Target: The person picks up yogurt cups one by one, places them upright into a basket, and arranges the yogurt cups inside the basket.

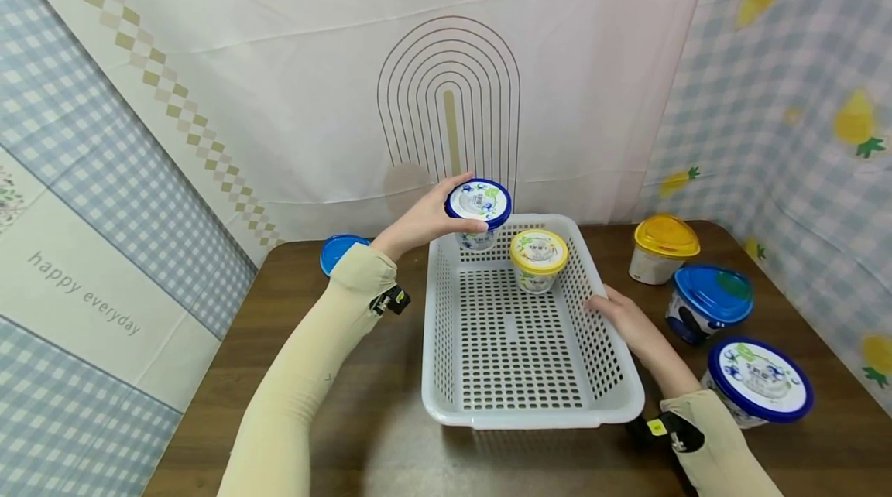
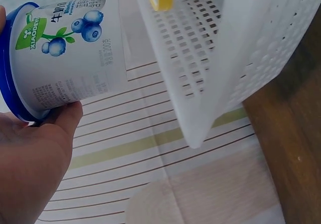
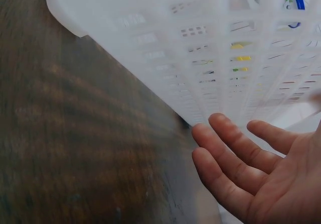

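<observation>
Printed fabric hangs behind a brown bench. Left hand grips a blue-lidded tub, raised at the far-left corner of a white basket. Right hand at the basket's right rim, fingers loosely spread (can't tell how firmly they touch). Yellow-lidded tub sits inside, far end; three more tubs stand along the right, blue lid shows at far left.
</observation>
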`<state>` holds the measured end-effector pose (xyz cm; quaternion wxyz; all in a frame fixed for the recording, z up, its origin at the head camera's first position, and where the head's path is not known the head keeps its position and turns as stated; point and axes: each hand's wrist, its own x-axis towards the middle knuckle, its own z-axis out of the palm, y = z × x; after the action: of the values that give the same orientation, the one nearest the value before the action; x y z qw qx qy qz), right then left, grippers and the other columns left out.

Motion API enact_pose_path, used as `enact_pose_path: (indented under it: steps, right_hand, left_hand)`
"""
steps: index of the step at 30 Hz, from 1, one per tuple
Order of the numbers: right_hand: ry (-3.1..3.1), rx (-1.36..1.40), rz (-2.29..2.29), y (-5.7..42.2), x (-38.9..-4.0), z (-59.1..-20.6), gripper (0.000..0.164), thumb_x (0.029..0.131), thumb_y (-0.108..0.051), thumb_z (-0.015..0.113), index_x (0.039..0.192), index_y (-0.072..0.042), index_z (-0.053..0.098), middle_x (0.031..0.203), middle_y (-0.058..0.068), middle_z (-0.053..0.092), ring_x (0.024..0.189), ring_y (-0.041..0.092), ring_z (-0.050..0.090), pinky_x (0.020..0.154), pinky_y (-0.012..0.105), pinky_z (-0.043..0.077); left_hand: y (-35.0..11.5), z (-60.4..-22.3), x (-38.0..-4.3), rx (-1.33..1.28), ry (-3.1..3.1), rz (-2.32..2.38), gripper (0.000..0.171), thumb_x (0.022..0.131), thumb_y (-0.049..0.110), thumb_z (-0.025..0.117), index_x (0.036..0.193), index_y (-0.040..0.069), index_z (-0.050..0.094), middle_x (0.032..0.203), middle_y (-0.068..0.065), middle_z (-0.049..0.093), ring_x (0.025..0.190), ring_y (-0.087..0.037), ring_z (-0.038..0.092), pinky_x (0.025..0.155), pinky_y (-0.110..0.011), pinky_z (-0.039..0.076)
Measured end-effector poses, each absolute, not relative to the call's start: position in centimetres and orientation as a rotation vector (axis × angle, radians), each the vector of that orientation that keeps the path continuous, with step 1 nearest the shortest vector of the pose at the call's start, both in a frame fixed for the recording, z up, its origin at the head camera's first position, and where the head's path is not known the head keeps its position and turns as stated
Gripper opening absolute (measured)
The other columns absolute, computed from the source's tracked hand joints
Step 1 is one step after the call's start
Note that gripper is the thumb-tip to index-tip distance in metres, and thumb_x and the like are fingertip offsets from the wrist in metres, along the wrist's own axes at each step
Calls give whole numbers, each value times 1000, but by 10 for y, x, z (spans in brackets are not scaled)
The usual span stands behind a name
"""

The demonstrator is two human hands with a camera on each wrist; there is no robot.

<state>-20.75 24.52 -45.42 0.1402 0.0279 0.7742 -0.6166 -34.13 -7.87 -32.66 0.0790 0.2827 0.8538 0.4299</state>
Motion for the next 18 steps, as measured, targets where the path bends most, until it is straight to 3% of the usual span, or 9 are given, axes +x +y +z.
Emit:
enact_pose_path:
  steps: [18]
  right_hand:
    - [2235, 85, -1781, 244, -207, -454, 69, 102, -24, 46, 160, -5, 15, 138, 34, 49, 98, 33, 68, 76, 47, 60]
  left_hand:
    - [-77, -353, -348, 815, 2512, 1242, 98, 83, 35, 83, 160, 16, 25, 160, -11, 29, 138, -27, 40, 113, -45, 36]
